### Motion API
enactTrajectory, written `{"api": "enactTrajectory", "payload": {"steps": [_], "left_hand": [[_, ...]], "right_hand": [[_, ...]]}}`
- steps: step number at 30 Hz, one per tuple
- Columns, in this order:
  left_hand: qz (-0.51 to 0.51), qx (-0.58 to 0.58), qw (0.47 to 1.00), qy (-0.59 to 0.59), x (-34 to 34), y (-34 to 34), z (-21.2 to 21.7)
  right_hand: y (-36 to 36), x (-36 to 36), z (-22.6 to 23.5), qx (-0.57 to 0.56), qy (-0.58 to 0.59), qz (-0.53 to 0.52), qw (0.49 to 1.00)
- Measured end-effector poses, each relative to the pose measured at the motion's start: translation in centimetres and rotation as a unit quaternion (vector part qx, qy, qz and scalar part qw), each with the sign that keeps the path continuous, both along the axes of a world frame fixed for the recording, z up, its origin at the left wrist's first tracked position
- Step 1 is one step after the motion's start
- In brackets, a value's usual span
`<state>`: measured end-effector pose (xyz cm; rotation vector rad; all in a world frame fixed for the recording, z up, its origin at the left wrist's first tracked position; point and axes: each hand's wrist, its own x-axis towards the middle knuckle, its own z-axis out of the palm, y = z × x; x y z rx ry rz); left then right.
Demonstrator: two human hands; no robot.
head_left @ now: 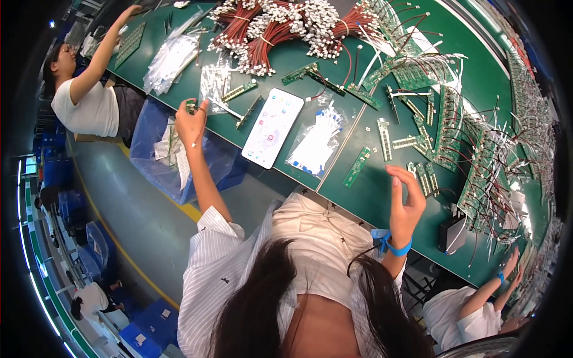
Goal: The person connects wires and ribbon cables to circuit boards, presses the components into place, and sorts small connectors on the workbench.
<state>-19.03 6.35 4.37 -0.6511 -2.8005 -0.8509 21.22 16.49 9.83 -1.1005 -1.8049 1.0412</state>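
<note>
A phone (273, 128) lies on the green table (239, 136) between the two hands, its screen lit, and beside it sits a clear bag (316, 142) — both take up the near edge. Farther back, red wire bundles (262, 45) with white connectors are heaped across the table, and to the right wired green panels (471, 161) crowd the surface in a tangle. A black box (453, 234) stands at the near edge, beyond the right hand.

The clear bag holds white strips with blue ends. A second bag (216, 80), near the left hand, has small white pieces in it; a third (172, 62), farther left, holds white contents too blurred to name. Below the left hand, a blue-lined bin (143, 134) contains pale sheets and a green strip.

Counted: one phone, three clear bags, one black box, and three short boards (424, 179) side by side near the right hand. The wires are too many to count.

The left hand (191, 122) pinches a small green board (191, 107) between thumb and fingers, at the table's edge. The right hand (406, 200) is bent, with a narrow gap between thumb and forefinger — nothing shows between them — near a single green board (357, 167).
</note>
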Motion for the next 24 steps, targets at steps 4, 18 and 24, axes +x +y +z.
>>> {"api": "enactTrajectory", "payload": {"steps": [4, 18, 24], "left_hand": [[-0.002, -0.014, 1.000, -0.027, -0.4, 0.1, -0.1], [-0.302, 0.049, 0.942, -0.136, 18.1, 5.2, 3.0], [-0.322, 0.035, 0.946, 0.024, 21.1, 5.7, 0.2]], "right_hand": [[0.1, 1.0, -0.4, 0.013, -0.008, -0.026, 1.000], [0.4, -2.8, 0.9, 0.041, -0.017, 0.016, 0.999], [5.1, -9.6, -1.5, 0.133, -0.102, 0.023, 0.986]]}}
